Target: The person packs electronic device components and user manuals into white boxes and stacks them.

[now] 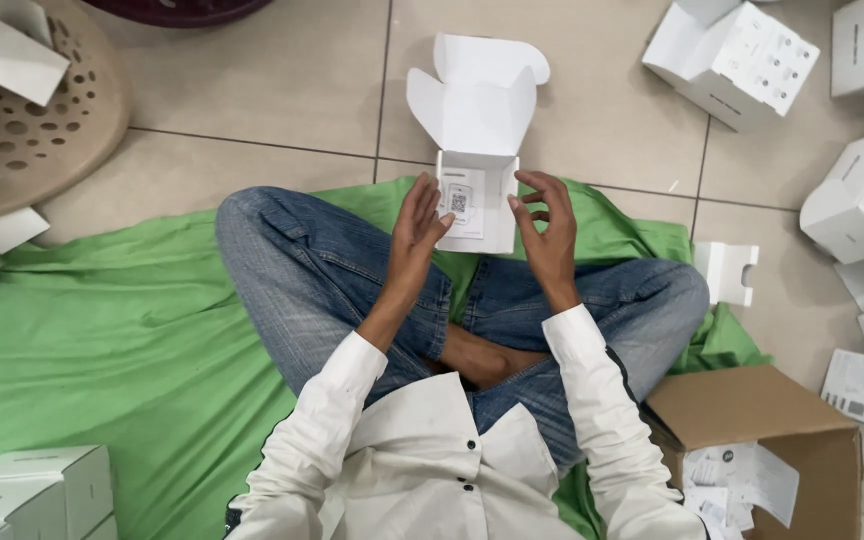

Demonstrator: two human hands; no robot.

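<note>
While flanking it, both hands [482, 225] touch the open white box [477, 150].

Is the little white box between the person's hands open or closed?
Open: the white box has its lid flap folded up and back, away from the body.

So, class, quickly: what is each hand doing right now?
Left hand: open, fingertips touching the left side of the small white box with its lid flaps up.
Right hand: open, fingers curled beside the box; contact unclear.
</note>
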